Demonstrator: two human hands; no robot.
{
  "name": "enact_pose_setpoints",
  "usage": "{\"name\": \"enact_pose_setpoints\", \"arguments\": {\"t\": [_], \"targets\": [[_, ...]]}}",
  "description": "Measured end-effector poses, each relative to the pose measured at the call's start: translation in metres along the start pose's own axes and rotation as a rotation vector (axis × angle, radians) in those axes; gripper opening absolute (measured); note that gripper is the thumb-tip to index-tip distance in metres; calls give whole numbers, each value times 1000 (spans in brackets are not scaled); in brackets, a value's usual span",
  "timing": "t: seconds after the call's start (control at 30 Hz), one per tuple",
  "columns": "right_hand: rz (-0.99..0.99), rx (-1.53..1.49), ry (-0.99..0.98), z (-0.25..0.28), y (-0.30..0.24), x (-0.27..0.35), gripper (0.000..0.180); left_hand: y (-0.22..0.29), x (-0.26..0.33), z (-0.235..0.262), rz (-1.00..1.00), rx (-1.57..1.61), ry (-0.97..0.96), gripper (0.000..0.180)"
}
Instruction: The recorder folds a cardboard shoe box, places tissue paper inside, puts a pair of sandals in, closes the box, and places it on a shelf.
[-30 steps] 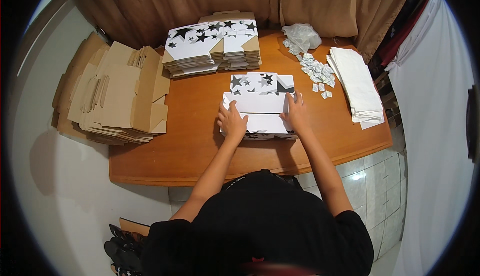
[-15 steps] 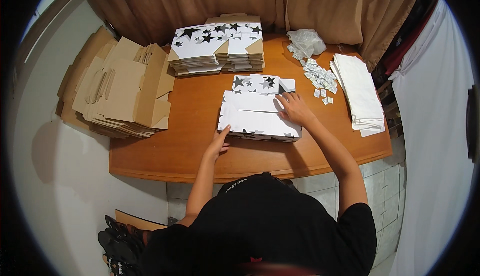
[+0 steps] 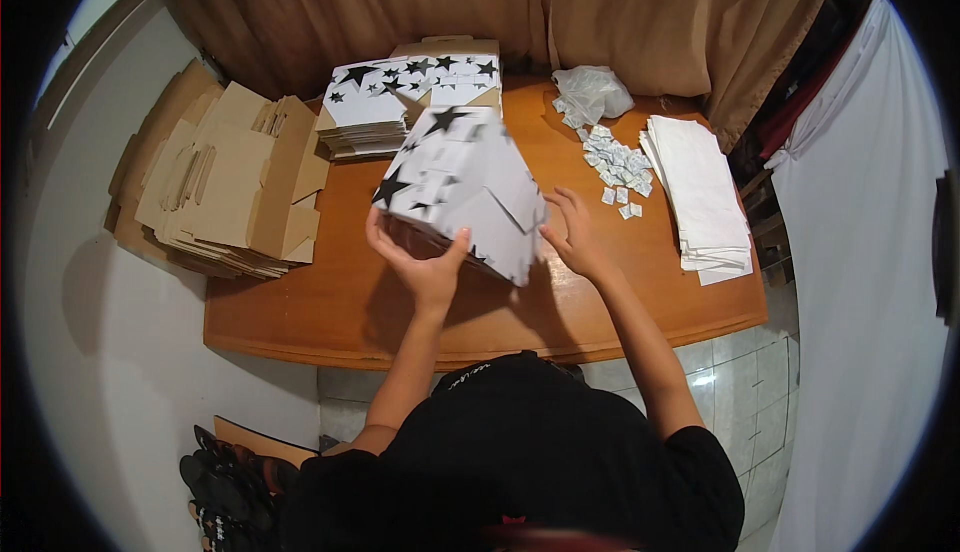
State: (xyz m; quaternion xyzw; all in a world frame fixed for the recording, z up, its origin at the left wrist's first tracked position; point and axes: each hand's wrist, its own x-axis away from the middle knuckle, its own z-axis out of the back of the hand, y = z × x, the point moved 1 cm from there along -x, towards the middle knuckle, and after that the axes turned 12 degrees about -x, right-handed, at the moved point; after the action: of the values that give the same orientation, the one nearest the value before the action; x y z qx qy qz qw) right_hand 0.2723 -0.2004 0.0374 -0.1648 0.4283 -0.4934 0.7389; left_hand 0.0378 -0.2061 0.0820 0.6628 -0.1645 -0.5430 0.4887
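A white cardboard box (image 3: 465, 177) with black and grey stars is tilted up off the table, a little blurred by motion. My left hand (image 3: 420, 264) grips its lower left end, with the thumb on the near side and the fingers wrapped round the edge. My right hand (image 3: 575, 237) is beside the box's right side with its fingers apart. Whether its fingertips touch the cardboard I cannot tell. The underside of the box and part of my left fingers are hidden.
Flattened star-printed boxes (image 3: 365, 107) are stacked at the back of the wooden table (image 3: 300, 327). Brown cardboard blanks (image 3: 220, 177) pile up on the left. On the right lie small white sachets (image 3: 617, 164), a clear plastic bag (image 3: 595, 94) and folded white sheets (image 3: 700, 187).
The box has been lifted from the table and tipped, turning its starred side up. My left hand moved up with it, and my right hand came off its top to its right side.
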Motion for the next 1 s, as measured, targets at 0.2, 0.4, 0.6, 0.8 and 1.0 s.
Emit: {"name": "enact_pose_setpoints", "arguments": {"t": [0.2, 0.4, 0.6, 0.8, 1.0], "targets": [[-414, -702, 184, 20, -13, 3, 50, 15, 21, -44, -565, -326, -137, 92], [-945, -983, 270, 29, 2, 18, 70, -27, 84, -73, -780, -588, -329, 62], [-1073, -841, 178, 3, 47, 44, 81, -46, 127, -76, -963, -698, -458, 54], [-901, -1093, 332, -7, 98, 59, 56, -46, 96, -37, -284, -748, -431, 53], [-1004, -971, 332, -2, 126, 70, 47, -68, 61, 14, 32, -912, -527, 49]]}}
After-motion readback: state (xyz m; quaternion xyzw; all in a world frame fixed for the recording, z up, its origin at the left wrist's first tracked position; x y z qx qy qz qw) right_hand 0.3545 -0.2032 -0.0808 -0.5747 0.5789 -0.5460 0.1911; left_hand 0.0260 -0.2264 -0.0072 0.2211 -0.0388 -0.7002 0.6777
